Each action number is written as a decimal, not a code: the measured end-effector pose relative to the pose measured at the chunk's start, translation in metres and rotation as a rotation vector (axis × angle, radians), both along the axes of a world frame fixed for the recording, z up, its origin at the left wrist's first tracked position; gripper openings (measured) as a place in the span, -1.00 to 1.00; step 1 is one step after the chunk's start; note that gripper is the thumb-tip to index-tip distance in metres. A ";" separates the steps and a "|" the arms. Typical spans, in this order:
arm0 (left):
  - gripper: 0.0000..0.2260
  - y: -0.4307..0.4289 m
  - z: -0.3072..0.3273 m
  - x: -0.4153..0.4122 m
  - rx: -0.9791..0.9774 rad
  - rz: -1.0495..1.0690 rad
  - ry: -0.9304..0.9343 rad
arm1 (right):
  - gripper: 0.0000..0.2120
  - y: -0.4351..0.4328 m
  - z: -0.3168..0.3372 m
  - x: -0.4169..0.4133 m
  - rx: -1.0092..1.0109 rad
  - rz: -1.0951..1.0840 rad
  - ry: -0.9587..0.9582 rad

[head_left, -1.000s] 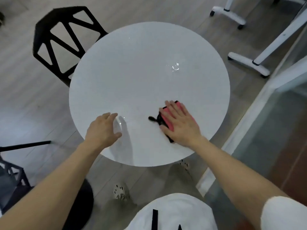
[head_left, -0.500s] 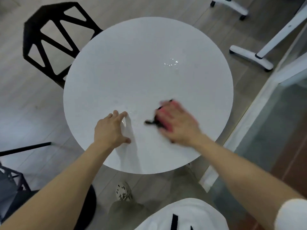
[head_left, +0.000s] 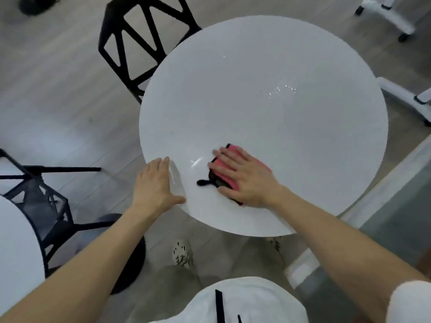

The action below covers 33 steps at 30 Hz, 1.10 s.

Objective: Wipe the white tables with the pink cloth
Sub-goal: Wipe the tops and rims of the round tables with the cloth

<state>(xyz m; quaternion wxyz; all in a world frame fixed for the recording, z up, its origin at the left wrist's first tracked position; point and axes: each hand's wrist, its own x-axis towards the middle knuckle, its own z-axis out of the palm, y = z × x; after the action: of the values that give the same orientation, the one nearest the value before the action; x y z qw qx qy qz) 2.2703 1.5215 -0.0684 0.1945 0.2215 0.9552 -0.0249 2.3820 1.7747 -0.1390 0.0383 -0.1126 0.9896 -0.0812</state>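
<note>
Head cam looks down on one round white worktop (head_left: 268, 113), and most of it is bare. The pink cloth (head_left: 222, 173) sits on the near-left part, a little in from the rim, with a black loop (head_left: 205, 182) poking out of its left side.

The right hand (head_left: 245, 180) lies flat on the cloth, fingers straight and spread. That grip is loose, pressing down rather than clutching. The left hand (head_left: 154, 187) rests right on the near-left rim, just beside the cloth but not touching it. Its fingers are straight and its thumb points in over the top, so no grip there either, nothing held.

Room around the edges:
- Far and right sides of the top are wide open, with a few wet glints (head_left: 282, 89) out there.
- One black chair (head_left: 144, 31) tucks under the far-left rim.
- A second black chair (head_left: 42, 201) stands off to the left, apart from the rim.
- A second white worktop (head_left: 16, 248) just shows at the lower left edge.
- Two white wheeled legs (head_left: 403, 99) stand on the floor to the right.
- A glass panel (head_left: 396, 206) runs close along the right side.

Count: two worktops, two chairs, one cloth, two hands.
</note>
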 end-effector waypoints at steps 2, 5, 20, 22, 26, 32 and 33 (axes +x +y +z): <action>0.21 0.004 -0.002 0.005 0.000 0.085 0.009 | -0.32 0.075 -0.001 -0.008 0.038 -0.294 0.024; 0.07 0.009 -0.009 0.010 -0.003 0.233 -0.053 | -0.28 0.105 -0.001 -0.038 0.018 -0.725 0.022; 0.10 0.005 -0.006 0.018 0.084 0.382 -0.149 | -0.32 0.055 -0.003 -0.153 -0.001 -0.254 0.036; 0.10 0.002 -0.008 0.019 0.093 0.390 -0.162 | -0.30 0.005 0.000 -0.134 -0.030 -0.394 0.047; 0.10 0.001 -0.010 0.018 0.127 0.373 -0.133 | -0.31 -0.035 0.005 -0.067 -0.083 0.481 -0.050; 0.14 -0.004 -0.022 0.015 0.150 0.350 -0.126 | -0.29 0.059 -0.001 -0.202 0.030 0.028 -0.005; 0.17 -0.005 -0.025 0.016 0.150 0.373 -0.098 | -0.29 0.062 -0.003 -0.217 0.041 -0.122 0.008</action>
<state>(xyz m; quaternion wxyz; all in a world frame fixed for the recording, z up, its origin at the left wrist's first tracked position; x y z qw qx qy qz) 2.2866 1.5168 -0.0938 0.2249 0.0556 0.9683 0.0934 2.1654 1.8362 -0.1424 0.0316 -0.0515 0.9962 -0.0628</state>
